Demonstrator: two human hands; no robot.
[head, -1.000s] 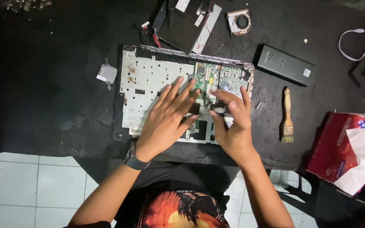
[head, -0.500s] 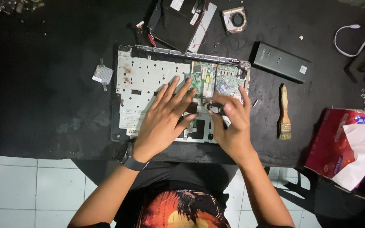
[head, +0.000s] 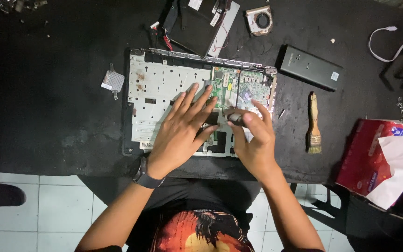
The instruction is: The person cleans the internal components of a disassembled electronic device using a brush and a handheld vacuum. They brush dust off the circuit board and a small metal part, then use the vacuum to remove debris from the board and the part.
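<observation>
Two hands: working over an opened laptop chassis [head: 164, 100] lying on the black counter [head: 47, 93].
Left hand [head: 183, 133]: lying flat, fingers spread on perforated metal.
Right hand [head: 253, 140]: grip pinching a small dark part [head: 235, 117] beside the green circuit board [head: 239, 86].

Bare black table [head: 47, 102] is seen left of the opened laptop chassis [head: 164, 98], broken only by a small heatsink [head: 112, 81]. To the right, passage is narrowed by a brush [head: 314, 123], a black battery pack [head: 309, 67] and a red tissue box [head: 374, 158]. Behind, the way is blocked by a fan [head: 259, 19] and loose parts [head: 197, 23].
</observation>
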